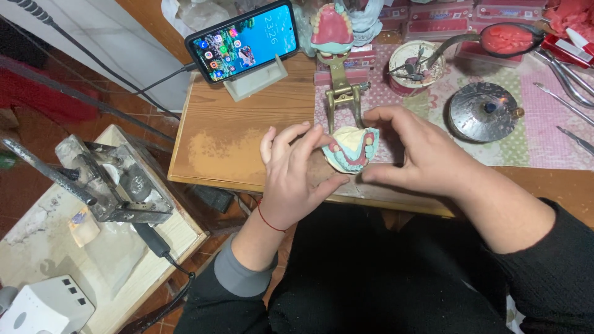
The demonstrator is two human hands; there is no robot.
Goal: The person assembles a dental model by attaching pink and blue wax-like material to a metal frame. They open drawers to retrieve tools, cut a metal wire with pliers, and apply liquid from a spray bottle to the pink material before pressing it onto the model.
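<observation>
Both hands hold a pale green plaster dental model (350, 150) with pink wax and a row of teeth, just above the near edge of the wooden table (235, 136). My left hand (296, 173) grips it from the left and below, thumb under the cast. My right hand (416, 150) closes on it from the right, fingers arched over the top. Right behind stands a brass articulator (342, 93) carrying another pink and green denture model (331, 28).
A smartphone (243, 40) leans on a stand at the table's back left. A round tin with tools (413, 65), a small lit burner (484, 110), a ladle of pink wax (506, 38) and metal instruments (569, 80) lie right. A metal press (117, 182) stands on a low bench left.
</observation>
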